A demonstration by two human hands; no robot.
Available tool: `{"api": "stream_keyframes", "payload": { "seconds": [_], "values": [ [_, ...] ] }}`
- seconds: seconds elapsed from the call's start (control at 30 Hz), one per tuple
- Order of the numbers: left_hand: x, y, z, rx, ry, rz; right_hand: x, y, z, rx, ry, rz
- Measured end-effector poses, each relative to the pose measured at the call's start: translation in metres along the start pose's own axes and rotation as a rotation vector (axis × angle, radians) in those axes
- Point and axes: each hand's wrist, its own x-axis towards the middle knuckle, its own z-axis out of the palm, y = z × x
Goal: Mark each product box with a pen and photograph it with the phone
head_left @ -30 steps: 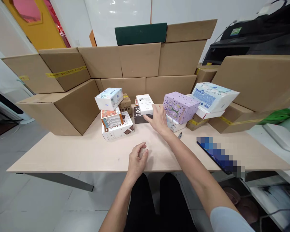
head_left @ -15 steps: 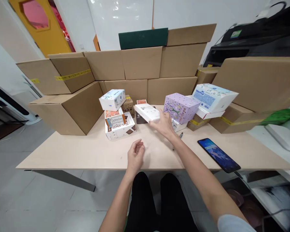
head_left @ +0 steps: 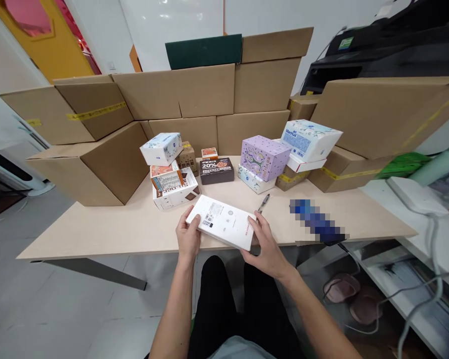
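Between my two hands is a flat white box (head_left: 224, 223) with small print, a label and red lettering at its right end. My left hand (head_left: 188, 233) grips its left end, thumb on top. At the right end, my right hand (head_left: 266, 245) closes on the box with the thumb below and fingers along the edge. The box is tilted above the table's front edge. Just behind it lie a pen (head_left: 264, 203) and a white box with chocolate pictures (head_left: 176, 189). A dark box marked 20% (head_left: 217, 170) stands farther back.
A purple box (head_left: 265, 157) rests on a white patterned pack (head_left: 255, 179). At right a Manhua tissue pack (head_left: 310, 140) tops a stack. A tissue pack (head_left: 161, 148) tops the left stack. Cardboard boxes (head_left: 194, 92) wall the table's back. A blurred phone (head_left: 316, 220) lies at right.
The white box has come from the back of the table toward me, carried by my right hand. My left hand, empty before, has taken its left end. The view has shifted slightly.
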Motion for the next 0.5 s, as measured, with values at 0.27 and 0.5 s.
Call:
{"api": "stream_keyframes", "payload": {
  "seconds": [0.27, 0.5],
  "values": [
    [-0.012, 0.017, -0.022, 0.299, 0.066, 0.072, 0.007, 0.001, 0.004, 0.167, 0.015, 0.129],
    [0.0, 0.008, -0.03, 0.258, -0.034, 0.094, 0.012, 0.0, 0.007, 0.32, 0.15, 0.303]
  ]
}}
